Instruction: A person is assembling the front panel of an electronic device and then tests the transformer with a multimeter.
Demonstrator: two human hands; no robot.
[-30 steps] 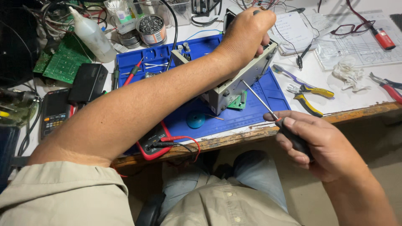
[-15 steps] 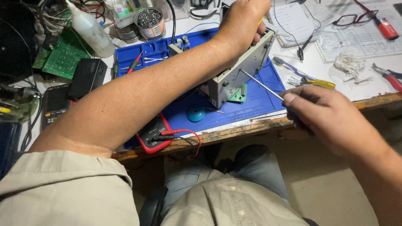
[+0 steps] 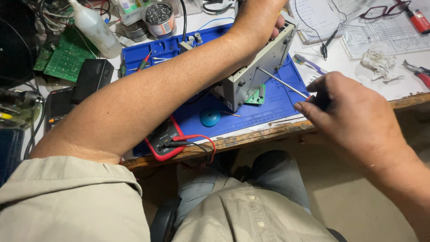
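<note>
A grey metal device housing (image 3: pixel 257 67) stands tilted on the blue work mat (image 3: pixel 268 107). My left hand (image 3: pixel 257 18) grips its top edge, with the forearm stretched across the mat. My right hand (image 3: pixel 354 114) holds a screwdriver (image 3: pixel 282 83) by its handle. The thin metal shaft runs up and left, and its tip touches the side of the housing. A small green circuit board (image 3: pixel 256 95) shows at the housing's lower edge.
A red multimeter (image 3: pixel 163 141) with leads lies at the table's front edge. A blue dome (image 3: pixel 210 118) rests on the mat. Green boards (image 3: pixel 62 58), a plastic bottle (image 3: pixel 92 27), a tin (image 3: pixel 157 19), pliers (image 3: pixel 416 71) and papers (image 3: pixel 380 31) lie around.
My right hand has risen toward the table and brought the screwdriver tip onto the housing's side. The left hand has kept its hold on the housing. The camera has moved closer.
</note>
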